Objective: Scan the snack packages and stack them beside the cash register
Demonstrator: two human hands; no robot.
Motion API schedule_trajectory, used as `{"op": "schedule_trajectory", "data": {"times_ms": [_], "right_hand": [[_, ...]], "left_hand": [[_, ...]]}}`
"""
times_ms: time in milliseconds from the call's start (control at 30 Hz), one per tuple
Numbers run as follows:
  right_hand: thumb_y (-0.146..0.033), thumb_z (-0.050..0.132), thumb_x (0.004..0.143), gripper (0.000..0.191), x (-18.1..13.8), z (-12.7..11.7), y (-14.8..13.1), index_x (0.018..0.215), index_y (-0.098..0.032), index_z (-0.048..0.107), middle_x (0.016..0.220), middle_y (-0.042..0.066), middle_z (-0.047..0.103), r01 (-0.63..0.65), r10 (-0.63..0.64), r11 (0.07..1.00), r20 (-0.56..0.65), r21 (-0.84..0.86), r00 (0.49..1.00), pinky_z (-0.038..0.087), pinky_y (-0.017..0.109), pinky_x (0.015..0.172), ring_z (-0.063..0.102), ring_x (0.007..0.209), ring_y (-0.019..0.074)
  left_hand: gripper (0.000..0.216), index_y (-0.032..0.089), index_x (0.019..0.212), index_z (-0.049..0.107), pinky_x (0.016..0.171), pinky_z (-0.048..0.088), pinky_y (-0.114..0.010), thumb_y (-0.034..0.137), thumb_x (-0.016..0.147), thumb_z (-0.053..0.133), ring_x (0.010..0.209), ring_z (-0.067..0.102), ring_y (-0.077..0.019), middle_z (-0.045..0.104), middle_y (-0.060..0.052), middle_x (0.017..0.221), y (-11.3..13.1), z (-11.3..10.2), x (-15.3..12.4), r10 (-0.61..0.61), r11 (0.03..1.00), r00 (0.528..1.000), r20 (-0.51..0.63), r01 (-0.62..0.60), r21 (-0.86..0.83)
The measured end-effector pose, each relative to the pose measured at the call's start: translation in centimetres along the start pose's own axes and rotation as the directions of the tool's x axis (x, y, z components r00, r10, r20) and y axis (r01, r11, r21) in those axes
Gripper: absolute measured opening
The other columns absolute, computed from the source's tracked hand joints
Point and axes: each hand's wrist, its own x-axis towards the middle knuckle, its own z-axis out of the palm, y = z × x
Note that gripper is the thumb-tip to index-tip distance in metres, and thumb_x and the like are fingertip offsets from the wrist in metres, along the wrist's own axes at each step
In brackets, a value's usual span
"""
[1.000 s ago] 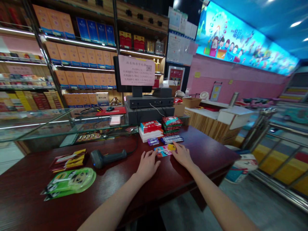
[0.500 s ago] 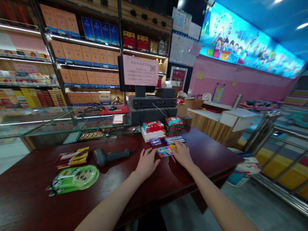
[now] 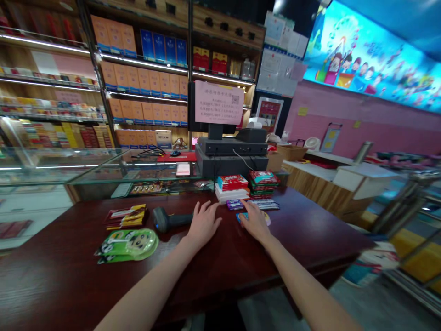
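Note:
My left hand [image 3: 204, 224] lies low over the table, fingers spread, holding nothing. Its back edge hides the handle end of a dark barcode scanner [image 3: 166, 219]. My right hand [image 3: 255, 221] rests over a small colourful packet [image 3: 240, 218], covering most of it. The fingers of that hand are stretched forward, their tips beside a purple snack packet [image 3: 234, 204]. Behind the right hand lies a blue-and-white wrapped bar [image 3: 267, 203]. Left of the scanner are green panda-print packets [image 3: 129, 244] and yellow-and-brown packets [image 3: 127, 217].
A stack of red and white boxes [image 3: 232, 184] stands beside piled green-and-red packets [image 3: 263, 181] at the table's back. Behind them is a cash register [image 3: 232, 148] with a monitor carrying a pink sign [image 3: 217, 103]. A glass counter [image 3: 99, 168] borders the back left.
The camera view has turned a little left. My left hand has shifted left to the scanner's handle. My right hand has moved left across the colourful packet, now hiding more of it.

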Motion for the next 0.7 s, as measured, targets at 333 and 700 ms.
{"op": "schedule_trajectory", "data": {"times_ms": [333, 700], "right_hand": [[-0.024, 0.052, 0.091, 0.056, 1.0, 2.4, -6.5, 0.146, -0.019, 0.047, 0.142, 0.013, 0.057, 0.193, -0.195, 0.975, 0.003, 0.109, 0.981, 0.037, 0.045, 0.110, 0.046, 0.136, 0.0258], [-0.024, 0.053, 0.092, 0.055, 1.5, 3.8, -14.7, 0.146, -0.021, 0.048, 0.141, 0.012, 0.059, 0.338, -0.359, 0.905, 0.038, 0.259, 0.933, 0.037, 0.046, 0.111, 0.046, 0.137, 0.0250]], "left_hand": [[0.043, 0.021, 0.137, 0.052, 0.121, 0.024, -0.057, 0.033, 0.095, 0.055, 0.139, 0.047, -0.0277, 0.065, -0.009, 0.136, -5.9, -3.8, -1.8, -0.110, 0.988, 0.989, -0.099, 0.120, 0.100], [0.042, 0.022, 0.134, 0.055, 0.119, 0.024, -0.060, 0.040, 0.097, 0.048, 0.136, 0.050, -0.0294, 0.066, -0.014, 0.133, -13.3, -8.0, -5.2, -0.299, 0.936, 0.938, -0.173, 0.323, 0.137]]}}
